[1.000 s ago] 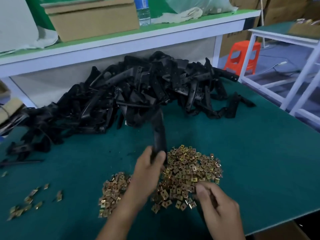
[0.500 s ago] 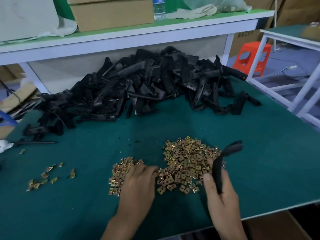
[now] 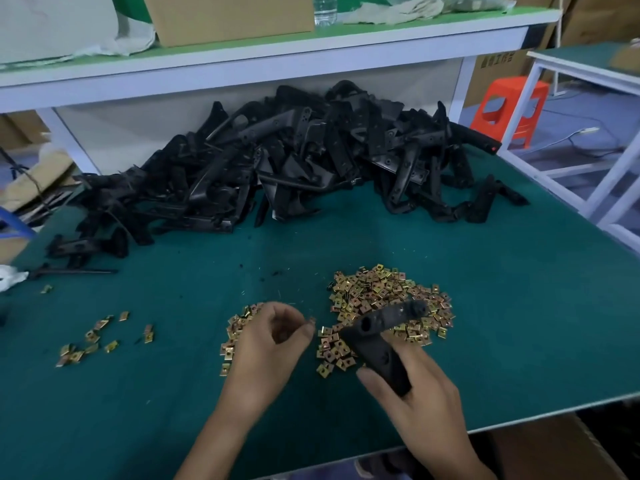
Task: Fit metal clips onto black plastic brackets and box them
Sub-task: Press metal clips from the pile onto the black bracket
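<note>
The right hand (image 3: pixel 419 407) grips one black bracket (image 3: pixel 379 341) by its lower end, thumb along its left side and fingers curled round from the right. The bracket rises out of the hand and bends to the right, its holed far end hanging over the near edge of the large clip heap (image 3: pixel 388 289). The left hand (image 3: pixel 266 351) is just left of that bracket, not touching it, with its fingers curled. Thumb and forefinger pinch what appears to be a single clip (image 3: pixel 311 320), though it is small and blurred. This pinched clip sits near the bracket's bend, with a narrow gap between them. Under and behind the left hand lies a smaller clip heap (image 3: pixel 237 327), partly hidden by the wrist and palm. Both heaps rest on the green table (image 3: pixel 502 323), near its front edge. Further left, well apart from the hands, a few loose clips (image 3: pixel 93 341) are scattered on the table. At the back of the table, a wide bracket pile (image 3: pixel 294 161) stretches across and leans against the panel under a white-edged shelf (image 3: pixel 242 64). A cardboard box (image 3: pixel 228 15) stands on that shelf. An orange stool (image 3: pixel 509 105) stands on the floor beyond the table's right corner.
</note>
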A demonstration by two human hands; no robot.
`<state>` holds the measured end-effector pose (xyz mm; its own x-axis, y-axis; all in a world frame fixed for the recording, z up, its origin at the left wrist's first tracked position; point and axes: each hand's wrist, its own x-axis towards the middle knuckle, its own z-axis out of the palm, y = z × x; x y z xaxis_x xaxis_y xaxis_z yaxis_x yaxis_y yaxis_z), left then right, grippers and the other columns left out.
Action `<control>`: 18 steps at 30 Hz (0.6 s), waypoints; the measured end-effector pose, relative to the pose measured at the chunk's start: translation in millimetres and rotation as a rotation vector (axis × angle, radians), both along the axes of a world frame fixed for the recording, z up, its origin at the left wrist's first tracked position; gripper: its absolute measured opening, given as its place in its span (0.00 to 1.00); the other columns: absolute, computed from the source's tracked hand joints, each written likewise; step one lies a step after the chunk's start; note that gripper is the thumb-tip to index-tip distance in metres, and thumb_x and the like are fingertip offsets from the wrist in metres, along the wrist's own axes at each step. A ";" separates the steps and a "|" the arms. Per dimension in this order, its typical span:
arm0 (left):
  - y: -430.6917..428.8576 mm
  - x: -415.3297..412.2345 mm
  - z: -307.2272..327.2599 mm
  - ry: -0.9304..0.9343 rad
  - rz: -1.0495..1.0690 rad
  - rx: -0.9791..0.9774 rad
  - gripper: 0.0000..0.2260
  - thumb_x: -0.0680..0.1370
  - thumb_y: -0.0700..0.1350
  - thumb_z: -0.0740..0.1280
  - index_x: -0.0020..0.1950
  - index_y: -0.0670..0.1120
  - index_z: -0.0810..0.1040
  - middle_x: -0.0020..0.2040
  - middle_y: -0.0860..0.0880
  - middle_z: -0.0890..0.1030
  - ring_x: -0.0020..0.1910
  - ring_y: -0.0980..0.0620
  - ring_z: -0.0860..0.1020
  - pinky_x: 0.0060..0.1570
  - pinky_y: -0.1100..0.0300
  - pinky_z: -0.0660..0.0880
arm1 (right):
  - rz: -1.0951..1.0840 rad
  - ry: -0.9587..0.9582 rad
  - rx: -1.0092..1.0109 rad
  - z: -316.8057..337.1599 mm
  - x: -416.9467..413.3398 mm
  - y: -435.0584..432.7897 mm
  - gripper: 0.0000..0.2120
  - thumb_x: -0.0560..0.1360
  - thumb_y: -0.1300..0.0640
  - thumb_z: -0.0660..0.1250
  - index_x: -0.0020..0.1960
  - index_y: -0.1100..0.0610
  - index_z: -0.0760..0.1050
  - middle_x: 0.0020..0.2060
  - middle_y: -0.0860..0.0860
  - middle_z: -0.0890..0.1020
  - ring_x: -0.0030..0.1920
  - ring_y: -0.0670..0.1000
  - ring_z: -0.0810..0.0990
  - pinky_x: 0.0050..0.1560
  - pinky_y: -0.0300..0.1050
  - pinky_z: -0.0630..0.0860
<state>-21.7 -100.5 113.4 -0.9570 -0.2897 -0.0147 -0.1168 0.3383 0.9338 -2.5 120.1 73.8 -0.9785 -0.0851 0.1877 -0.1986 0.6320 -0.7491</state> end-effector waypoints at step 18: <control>-3.2 20.9 40.1 0.113 -0.187 0.120 0.07 0.76 0.51 0.69 0.49 0.61 0.85 0.44 0.56 0.85 0.42 0.62 0.79 0.44 0.71 0.73 | 0.012 0.158 0.205 2.2 2.6 -6.8 0.25 0.73 0.29 0.62 0.63 0.41 0.78 0.45 0.39 0.79 0.48 0.44 0.77 0.37 0.40 0.71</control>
